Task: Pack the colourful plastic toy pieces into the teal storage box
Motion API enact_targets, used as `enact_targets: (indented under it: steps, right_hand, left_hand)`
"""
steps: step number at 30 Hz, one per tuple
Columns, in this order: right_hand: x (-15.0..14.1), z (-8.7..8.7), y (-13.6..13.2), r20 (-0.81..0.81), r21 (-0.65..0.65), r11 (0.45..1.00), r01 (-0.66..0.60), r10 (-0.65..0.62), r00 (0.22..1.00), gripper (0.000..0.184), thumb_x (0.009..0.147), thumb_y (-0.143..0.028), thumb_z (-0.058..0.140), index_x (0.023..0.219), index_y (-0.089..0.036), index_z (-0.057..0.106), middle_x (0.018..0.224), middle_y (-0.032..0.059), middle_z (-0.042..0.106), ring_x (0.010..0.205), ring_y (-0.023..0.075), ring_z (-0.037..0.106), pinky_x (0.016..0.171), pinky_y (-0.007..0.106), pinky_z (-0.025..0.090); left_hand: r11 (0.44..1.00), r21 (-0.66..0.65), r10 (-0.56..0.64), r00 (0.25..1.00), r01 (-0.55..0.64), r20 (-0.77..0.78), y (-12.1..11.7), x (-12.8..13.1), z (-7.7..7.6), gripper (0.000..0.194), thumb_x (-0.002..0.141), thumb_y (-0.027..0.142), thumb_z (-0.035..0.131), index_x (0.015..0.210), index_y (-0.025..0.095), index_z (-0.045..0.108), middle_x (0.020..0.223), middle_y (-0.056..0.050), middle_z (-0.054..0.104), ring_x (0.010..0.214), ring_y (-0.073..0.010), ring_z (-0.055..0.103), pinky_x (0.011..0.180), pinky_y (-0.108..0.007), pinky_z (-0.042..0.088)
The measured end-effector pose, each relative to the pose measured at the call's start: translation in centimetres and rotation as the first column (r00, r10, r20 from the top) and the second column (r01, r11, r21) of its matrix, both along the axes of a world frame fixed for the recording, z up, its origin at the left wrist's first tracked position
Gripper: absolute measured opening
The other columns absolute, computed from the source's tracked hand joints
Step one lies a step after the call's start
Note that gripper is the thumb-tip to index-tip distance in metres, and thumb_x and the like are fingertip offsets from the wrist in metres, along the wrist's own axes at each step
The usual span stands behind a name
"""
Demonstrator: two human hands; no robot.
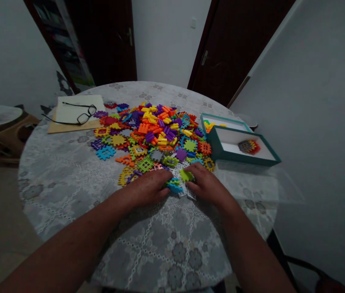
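My left hand (151, 186) is closed at the near edge of a heap of toy building pieces, its thumb and fingers around a few blue and green notched pieces (174, 188). Close by on the right, my right hand (205, 182) pinches a lime-green square building piece (186, 175) between thumb and fingers. White lattice pieces (191, 195) lie beneath and between both hands. Beyond them spreads the heap of colourful notched plates (145, 164), with orange, yellow and purple peg-like pieces (160, 122) piled on top.
On the right stand a green-rimmed box (245, 156) with some pieces inside and a second box (236, 123) behind it. A clear plastic cover (251, 181) lies in front. Black glasses (83, 118) rest on papers (99, 101) at the left. A patterned cloth covers the round table (65, 191).
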State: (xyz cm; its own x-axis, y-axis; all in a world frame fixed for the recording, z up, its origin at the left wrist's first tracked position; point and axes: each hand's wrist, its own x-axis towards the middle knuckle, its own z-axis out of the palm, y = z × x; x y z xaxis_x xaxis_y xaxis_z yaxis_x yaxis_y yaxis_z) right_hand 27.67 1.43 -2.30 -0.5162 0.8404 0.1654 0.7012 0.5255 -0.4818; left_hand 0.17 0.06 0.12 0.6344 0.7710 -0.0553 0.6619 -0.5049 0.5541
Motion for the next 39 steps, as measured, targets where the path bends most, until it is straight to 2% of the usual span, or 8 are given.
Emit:
enact_targets:
  steps: [6, 11, 14, 20, 24, 30, 36, 39]
  right_hand:
    - [-0.5, -0.5, 0.8, -0.068, 0.122, 0.991, 0.052, -0.043, 0.997, 0.021, 0.105, -0.021, 0.061, 0.120, -0.022, 0.075, 0.115, 0.0114, 0.075, 0.110, 0.0265, 0.071, 0.099, 0.042, 0.059]
    - [-0.7, 0.4, 0.7, -0.232, 0.213, 0.961, 0.176, -0.126, 0.965, 0.021, 0.108, -0.027, 0.061, 0.119, -0.022, 0.078, 0.112, 0.0110, 0.081, 0.102, 0.0259, 0.077, 0.094, 0.039, 0.061]
    - [-1.3, 0.9, 0.0, -0.255, 0.184, 0.977, 0.109, -0.060, 0.965, 0.021, 0.107, -0.028, 0.064, 0.121, -0.023, 0.078, 0.112, 0.0092, 0.082, 0.099, 0.0241, 0.078, 0.093, 0.037, 0.061]
    - [-2.1, 0.9, -0.5, -0.250, 0.161, 0.987, 0.003, 0.038, 0.968, 0.020, 0.108, -0.028, 0.063, 0.118, -0.024, 0.080, 0.106, 0.0081, 0.081, 0.097, 0.0225, 0.077, 0.091, 0.036, 0.062]
    - [-2.2, 0.8, -0.6, -0.242, 0.143, 0.989, -0.027, 0.061, 0.968, 0.020, 0.109, -0.028, 0.064, 0.121, -0.025, 0.080, 0.108, 0.0079, 0.081, 0.098, 0.0228, 0.077, 0.091, 0.036, 0.061]
    - [-2.7, 0.8, -0.9, -0.245, 0.115, 0.977, -0.180, 0.203, 0.948, 0.033, 0.110, -0.019, 0.056, 0.136, -0.026, 0.075, 0.119, 0.0088, 0.081, 0.107, 0.0220, 0.076, 0.097, 0.038, 0.061]
    - [-3.1, 0.5, -1.4, -0.251, 0.101, 0.982, -0.157, 0.177, 0.952, 0.041, 0.104, -0.011, 0.054, 0.137, -0.028, 0.073, 0.126, 0.0068, 0.082, 0.114, 0.0229, 0.077, 0.105, 0.042, 0.060]
    - [-3.0, 0.3, -1.3, -0.239, 0.099, 0.989, -0.107, 0.128, 0.962, 0.039, 0.103, -0.012, 0.053, 0.132, -0.027, 0.075, 0.119, 0.0062, 0.082, 0.108, 0.0223, 0.078, 0.101, 0.039, 0.062]
  left_hand:
    - [0.999, 0.005, 0.036, 0.999, -0.036, -0.013, 0.1, 0.1, -0.3, 0.021, 0.099, 0.027, 0.060, 0.119, 0.027, 0.064, 0.124, -0.010, 0.073, 0.116, -0.0287, 0.067, 0.101, -0.042, 0.052]
    - [0.999, 0.012, 0.036, 0.999, -0.036, -0.009, 0.1, 0.2, -0.5, 0.016, 0.101, 0.028, 0.058, 0.115, 0.026, 0.065, 0.119, -0.010, 0.074, 0.112, -0.0288, 0.068, 0.098, -0.042, 0.053]
    - [0.998, 0.006, 0.055, 0.998, -0.055, 0.005, 0.1, 0.3, -0.5, 0.020, 0.100, 0.028, 0.060, 0.119, 0.025, 0.066, 0.121, -0.010, 0.075, 0.113, -0.0297, 0.069, 0.099, -0.043, 0.054]
    - [0.995, -0.035, 0.100, 0.991, -0.097, 0.084, 0.2, 0.3, -0.8, 0.039, 0.097, 0.026, 0.065, 0.135, 0.029, 0.062, 0.132, -0.011, 0.075, 0.122, -0.0318, 0.070, 0.106, -0.047, 0.053]
    - [0.994, -0.047, 0.102, 0.991, -0.098, 0.088, 0.2, 0.3, -0.7, 0.036, 0.096, 0.026, 0.066, 0.132, 0.029, 0.064, 0.129, -0.009, 0.076, 0.121, -0.0314, 0.071, 0.106, -0.046, 0.053]
    - [0.996, -0.028, 0.093, 0.991, -0.090, 0.097, 0.2, 0.2, -0.9, 0.035, 0.096, 0.023, 0.063, 0.130, 0.028, 0.065, 0.126, -0.010, 0.076, 0.121, -0.0316, 0.070, 0.105, -0.047, 0.054]
    - [0.998, 0.007, 0.062, 0.995, -0.063, 0.079, 0.3, 0.2, -0.9, 0.029, 0.096, 0.023, 0.061, 0.125, 0.024, 0.066, 0.125, -0.011, 0.074, 0.118, -0.0316, 0.070, 0.103, -0.046, 0.054]
    - [0.998, -0.001, 0.056, 0.995, -0.056, 0.088, 0.3, 0.1, -0.8, 0.036, 0.096, 0.022, 0.060, 0.131, 0.026, 0.064, 0.130, -0.010, 0.075, 0.122, -0.0313, 0.070, 0.106, -0.045, 0.054]
